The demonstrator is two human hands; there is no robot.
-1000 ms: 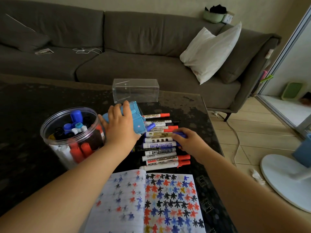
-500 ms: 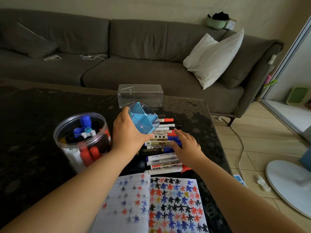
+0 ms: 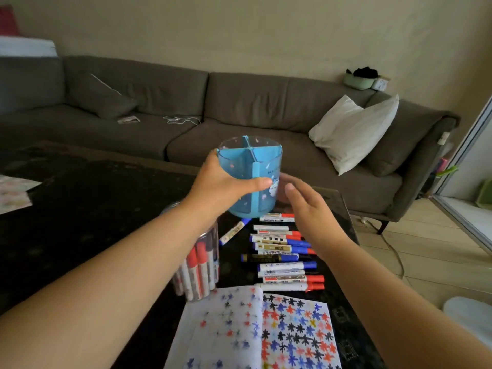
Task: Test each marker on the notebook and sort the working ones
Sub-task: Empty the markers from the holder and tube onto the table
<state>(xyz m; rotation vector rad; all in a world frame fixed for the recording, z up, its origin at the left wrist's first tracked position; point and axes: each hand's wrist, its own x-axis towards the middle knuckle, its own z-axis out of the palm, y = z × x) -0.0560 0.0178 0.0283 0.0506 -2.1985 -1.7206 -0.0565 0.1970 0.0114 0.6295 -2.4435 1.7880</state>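
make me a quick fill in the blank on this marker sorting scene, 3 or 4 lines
1. The left hand holds a divided holder coloured ____.
2. The right hand is open and holds ____.
3. The loose markers lie in a row on the ____.
4. The open notebook is covered in small ____ shapes.

Missing words: blue; nothing; table; star

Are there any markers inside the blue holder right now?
No: the blue divided holder, upright in the grip of the left hand, shows only bare partitions, while the markers lie on the table.
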